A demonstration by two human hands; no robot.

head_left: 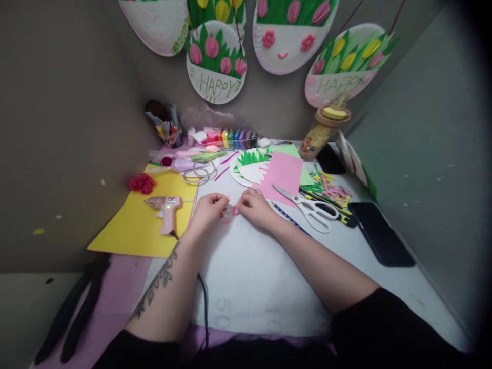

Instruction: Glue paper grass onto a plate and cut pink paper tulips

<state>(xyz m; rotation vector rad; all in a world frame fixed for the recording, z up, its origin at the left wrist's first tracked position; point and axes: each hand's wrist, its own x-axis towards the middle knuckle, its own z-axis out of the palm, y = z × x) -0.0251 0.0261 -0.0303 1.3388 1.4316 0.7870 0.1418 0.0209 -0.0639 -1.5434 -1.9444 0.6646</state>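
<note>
My left hand [211, 209] is closed in a pinch over the white table, with a bit of pink paper showing at its fingertips. Close beside it, my right hand [254, 206] pinches a small pink paper piece [235, 210]. The exact shape of these pieces is too small and blurred to make out. Behind my right hand lies a pink paper sheet [284, 174] with a scalloped cut edge. White-handled scissors [317, 214] and a dark blue pencil [290, 218] rest to its right. A pink glue gun [169, 210] stands left of my left hand, on yellow paper [134, 236].
A paper plate with green paper grass [246, 166], colored clay packs [230, 137] and a pen holder [169, 130] sit at the back. Paper scraps [332, 189], a phone [380, 233] and a tumbler [323, 130] are at right. Decorated plates [217, 84] hang above. A black cord [205, 302] crosses the front.
</note>
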